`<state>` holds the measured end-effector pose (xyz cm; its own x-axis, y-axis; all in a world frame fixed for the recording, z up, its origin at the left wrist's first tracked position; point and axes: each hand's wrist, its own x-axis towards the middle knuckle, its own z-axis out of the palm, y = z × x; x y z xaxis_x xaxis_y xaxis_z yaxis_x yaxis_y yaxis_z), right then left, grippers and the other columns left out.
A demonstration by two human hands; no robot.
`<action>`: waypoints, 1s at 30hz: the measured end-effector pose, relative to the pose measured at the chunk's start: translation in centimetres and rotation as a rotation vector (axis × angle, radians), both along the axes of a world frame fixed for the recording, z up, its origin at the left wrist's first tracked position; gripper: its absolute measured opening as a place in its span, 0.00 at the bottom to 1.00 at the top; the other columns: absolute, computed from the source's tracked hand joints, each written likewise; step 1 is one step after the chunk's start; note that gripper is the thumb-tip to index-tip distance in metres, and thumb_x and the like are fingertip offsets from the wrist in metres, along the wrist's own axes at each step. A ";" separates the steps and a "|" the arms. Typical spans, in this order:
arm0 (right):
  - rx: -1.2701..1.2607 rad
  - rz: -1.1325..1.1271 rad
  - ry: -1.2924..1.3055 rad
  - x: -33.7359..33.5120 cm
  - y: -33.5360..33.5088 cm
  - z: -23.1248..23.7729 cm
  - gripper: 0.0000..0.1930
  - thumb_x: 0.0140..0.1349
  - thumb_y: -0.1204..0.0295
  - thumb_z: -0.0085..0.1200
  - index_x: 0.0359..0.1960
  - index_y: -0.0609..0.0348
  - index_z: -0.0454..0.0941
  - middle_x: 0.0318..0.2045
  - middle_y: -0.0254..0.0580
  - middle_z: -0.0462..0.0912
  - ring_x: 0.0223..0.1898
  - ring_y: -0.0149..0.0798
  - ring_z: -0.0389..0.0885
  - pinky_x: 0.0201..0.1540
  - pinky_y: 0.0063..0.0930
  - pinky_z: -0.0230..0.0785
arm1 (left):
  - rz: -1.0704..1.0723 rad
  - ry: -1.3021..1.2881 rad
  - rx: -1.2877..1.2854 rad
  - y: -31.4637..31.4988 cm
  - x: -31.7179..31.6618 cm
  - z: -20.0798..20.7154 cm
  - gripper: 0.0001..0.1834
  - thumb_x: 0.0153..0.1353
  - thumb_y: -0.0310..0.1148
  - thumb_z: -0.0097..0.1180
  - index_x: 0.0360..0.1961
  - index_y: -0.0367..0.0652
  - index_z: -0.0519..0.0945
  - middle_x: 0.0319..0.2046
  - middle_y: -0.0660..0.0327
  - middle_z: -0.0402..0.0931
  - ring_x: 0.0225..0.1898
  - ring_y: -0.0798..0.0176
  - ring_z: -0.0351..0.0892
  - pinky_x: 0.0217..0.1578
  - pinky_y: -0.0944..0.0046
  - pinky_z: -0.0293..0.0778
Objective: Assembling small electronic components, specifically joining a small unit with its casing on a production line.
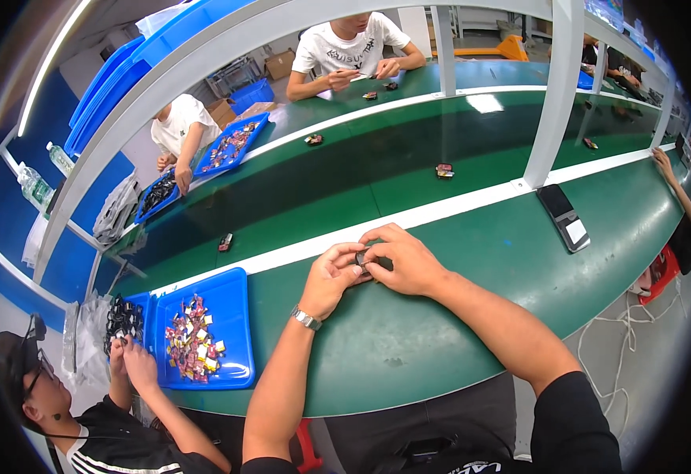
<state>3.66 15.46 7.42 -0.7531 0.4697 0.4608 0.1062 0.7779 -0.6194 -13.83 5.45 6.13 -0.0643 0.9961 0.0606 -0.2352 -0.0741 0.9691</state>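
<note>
Neighbour's hands: beside me on the left, a co-worker's two hands (134,362) meet at the near edge of a heap of black pieces (124,314); I can't make out what they hold.
Blue tray: just right of that heap, the blue tray (239,332) lies on the green tabletop (416,347), carrying a loose pile of small red, yellow and white parts (194,340).
My left hand: the hand (330,275) reaches far and right, watch (306,318) at the wrist, fingers curled and clamped on a small dark piece.
Small dark piece: this piece (360,258) is held between my two hands, near the white rail (432,212); my fingers cover much of it, so its shape is unclear.
My right hand: the hand (401,261) comes in from the right, wrist bent, thumb and forefinger pinching the same piece.
Grey post: right of my hands, the post (555,103) rises from the rail, blocking part of the far side.
Black case: it (564,217) lies near the post's foot.
Far right: another person's hand (663,164) touches the tabletop, the body cut off.
</note>
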 end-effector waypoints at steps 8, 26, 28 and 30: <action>-0.083 0.109 0.084 0.7 -0.3 -0.3 0.03 0.54 0.73 0.61 0.30 0.55 0.82 0.51 0.38 0.78 0.55 0.44 0.73 0.57 0.38 0.68 | -0.004 0.034 -0.044 -0.5 0.3 0.1 0.18 0.64 0.19 0.50 0.56 0.35 0.69 0.52 0.54 0.75 0.52 0.61 0.78 0.54 0.56 0.79; -0.069 -0.085 0.186 -0.4 -1.8 -1.3 0.07 0.54 0.73 0.64 0.35 0.55 0.85 0.47 0.37 0.79 0.54 0.43 0.74 0.56 0.36 0.69 | 0.042 -0.022 -0.030 -0.4 0.1 -0.2 0.14 0.68 0.23 0.49 0.54 0.37 0.70 0.53 0.54 0.77 0.52 0.62 0.79 0.52 0.60 0.79; -0.084 -0.081 0.188 -0.5 -1.7 -1.4 0.07 0.54 0.73 0.64 0.35 0.55 0.86 0.48 0.37 0.79 0.55 0.43 0.73 0.56 0.36 0.69 | 0.060 -0.019 -0.042 -0.4 0.3 -0.1 0.13 0.68 0.23 0.49 0.53 0.37 0.71 0.53 0.54 0.77 0.52 0.62 0.79 0.52 0.60 0.79; -0.109 -0.103 0.185 -0.6 -1.9 -1.4 0.07 0.53 0.73 0.64 0.35 0.55 0.86 0.49 0.38 0.78 0.56 0.44 0.72 0.56 0.37 0.69 | 0.067 -0.007 -0.039 -0.4 0.2 -0.1 0.13 0.68 0.23 0.49 0.53 0.37 0.71 0.53 0.53 0.76 0.52 0.62 0.79 0.53 0.60 0.79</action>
